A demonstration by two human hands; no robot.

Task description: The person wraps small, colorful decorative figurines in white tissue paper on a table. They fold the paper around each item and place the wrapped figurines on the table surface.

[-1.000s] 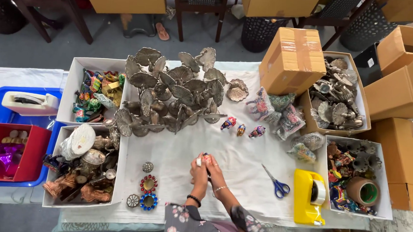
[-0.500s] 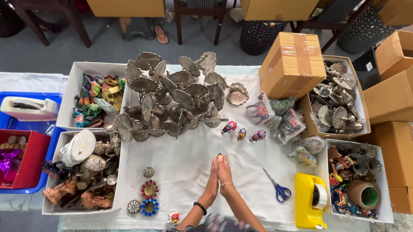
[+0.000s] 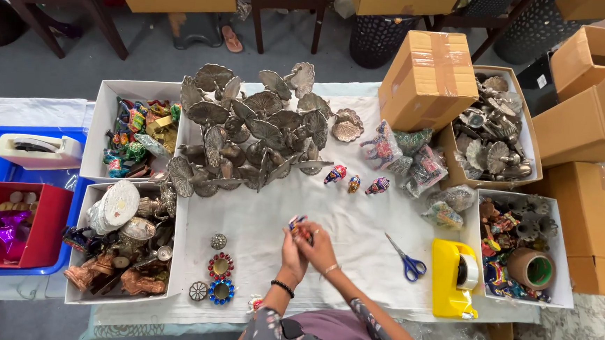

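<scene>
Painted small figurine clamped between fingers of left hand and right hand; inspection step, judged; next move likely calls for steady turning over white cloth.

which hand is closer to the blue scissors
Right. The right hand is on the small colourful figurine, on the side nearer the blue-handled scissors. The left hand is beside it, on the far side from the scissors.

Bright, even, sharp; slight wide-angle distortion
</scene>
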